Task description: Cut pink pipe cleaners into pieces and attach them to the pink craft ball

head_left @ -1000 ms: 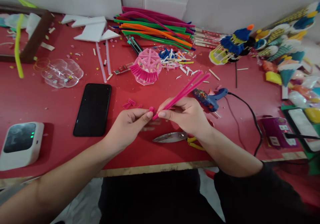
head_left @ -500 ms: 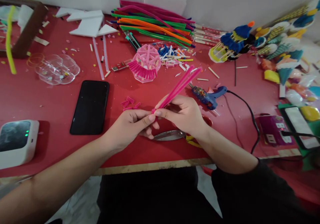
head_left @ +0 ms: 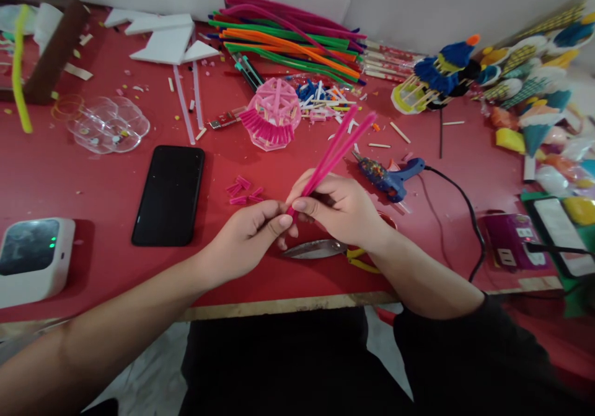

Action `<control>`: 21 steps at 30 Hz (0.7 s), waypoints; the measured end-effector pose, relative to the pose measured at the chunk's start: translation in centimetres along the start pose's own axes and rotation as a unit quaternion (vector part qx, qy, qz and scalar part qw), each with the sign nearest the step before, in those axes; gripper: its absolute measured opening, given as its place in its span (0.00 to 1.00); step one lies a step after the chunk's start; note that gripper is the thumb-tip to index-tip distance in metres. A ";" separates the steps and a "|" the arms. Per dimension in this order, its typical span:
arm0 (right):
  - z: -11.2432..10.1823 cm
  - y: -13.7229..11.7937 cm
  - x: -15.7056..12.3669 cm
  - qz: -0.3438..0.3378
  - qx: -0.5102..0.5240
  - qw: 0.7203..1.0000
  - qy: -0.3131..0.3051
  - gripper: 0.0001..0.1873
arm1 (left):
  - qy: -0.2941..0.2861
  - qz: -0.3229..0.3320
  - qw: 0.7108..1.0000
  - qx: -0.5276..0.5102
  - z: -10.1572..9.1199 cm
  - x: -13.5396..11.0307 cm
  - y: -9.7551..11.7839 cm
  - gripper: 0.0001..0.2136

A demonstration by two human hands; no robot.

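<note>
Several bright pink pipe cleaners [head_left: 331, 154] slant up and to the right from between my hands. My left hand [head_left: 260, 233] pinches their lower ends, while my right hand [head_left: 337, 208] grips them just above, thumb pressed on the bundle. Under my hands lie scissors [head_left: 318, 250] with yellow and red handles, partly hidden by my right hand. Short cut pink pieces [head_left: 242, 191] are scattered just beyond my left hand. Farther back stands a pink round stick-built piece [head_left: 272, 115] with a fringe of short pink pipe cleaner lengths.
A black phone [head_left: 168, 196] lies left of my hands. A blue glue gun [head_left: 390, 177] with a black cord rests at right. Behind are a pile of coloured pipe cleaners [head_left: 288, 38], a clear tray [head_left: 111, 124] and a blue stick-built figure [head_left: 437, 75]. A white device [head_left: 35, 261] sits far left.
The tips of the pink pipe cleaners have fanned farther apart and stand slightly steeper. Both hands stay pinched on the bundle, with the fingers shifted slightly.
</note>
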State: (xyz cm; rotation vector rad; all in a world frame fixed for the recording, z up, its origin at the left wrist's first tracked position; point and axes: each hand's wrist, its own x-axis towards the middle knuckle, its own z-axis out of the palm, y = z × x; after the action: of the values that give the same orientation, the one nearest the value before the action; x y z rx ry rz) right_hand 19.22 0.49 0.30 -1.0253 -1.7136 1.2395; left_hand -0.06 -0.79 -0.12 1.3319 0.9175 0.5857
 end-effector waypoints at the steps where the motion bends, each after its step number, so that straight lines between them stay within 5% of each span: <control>1: 0.0 0.0 0.0 0.006 0.011 1.000 0.010 0.12 | 0.003 0.015 1.000 0.019 0.1 -0.1 0.0 0.10; 11: 0.2 -0.4 -0.3 0.064 0.139 0.988 -0.020 0.15 | 0.034 0.158 0.969 0.186 -0.3 -0.3 0.1 0.11; 16: 0.0 -0.2 -0.1 0.056 0.083 0.995 0.008 0.15 | 0.057 0.053 0.994 0.076 -0.4 0.0 0.1 0.10; 21: -0.2 -0.2 -0.2 0.010 0.027 0.999 0.017 0.15 | -0.021 -0.086 0.977 -0.192 -0.8 0.2 -0.1 0.18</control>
State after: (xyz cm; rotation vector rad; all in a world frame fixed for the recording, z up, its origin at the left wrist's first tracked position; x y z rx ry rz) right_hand 19.41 0.31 0.50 -1.0283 -1.6395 1.2681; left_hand -0.57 -0.21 -0.20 0.9050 0.8269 0.5647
